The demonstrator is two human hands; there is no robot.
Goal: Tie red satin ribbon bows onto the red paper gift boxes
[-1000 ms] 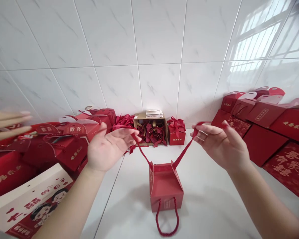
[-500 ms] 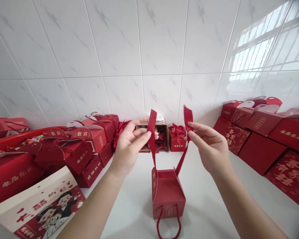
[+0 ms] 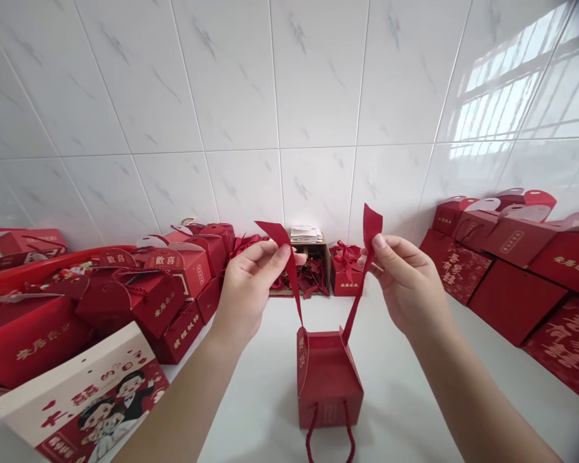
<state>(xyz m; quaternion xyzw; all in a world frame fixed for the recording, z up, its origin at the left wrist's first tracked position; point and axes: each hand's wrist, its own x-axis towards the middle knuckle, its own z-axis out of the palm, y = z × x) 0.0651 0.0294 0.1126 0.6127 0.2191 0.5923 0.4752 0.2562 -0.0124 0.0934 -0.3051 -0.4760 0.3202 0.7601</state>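
A small red gift box [image 3: 329, 379] stands upright on the white table, its rope handle [image 3: 351, 444] hanging toward me. A red ribbon [image 3: 294, 283] rises in two tails from the top of the box. My left hand [image 3: 253, 289] pinches the left tail between thumb and fingers, with the end flopping over to the left. On the other side, my right hand [image 3: 405, 276] pinches the right tail, whose tip points up. Both tails are drawn up and slightly apart above the box.
At the back, an open carton [image 3: 324, 270] holds red ribbons, beside a red box with a bow [image 3: 346, 269]. Red boxes [image 3: 139, 289] pile up on the left behind a printed cream-and-red box [image 3: 87, 392]. More red boxes [image 3: 516, 289] line the right. A tiled wall [image 3: 318, 96] closes the back.
The left ribbon end has flopped over to the left in my left hand. My right hand has shifted its grip on the right tail slightly. The view has moved a little.
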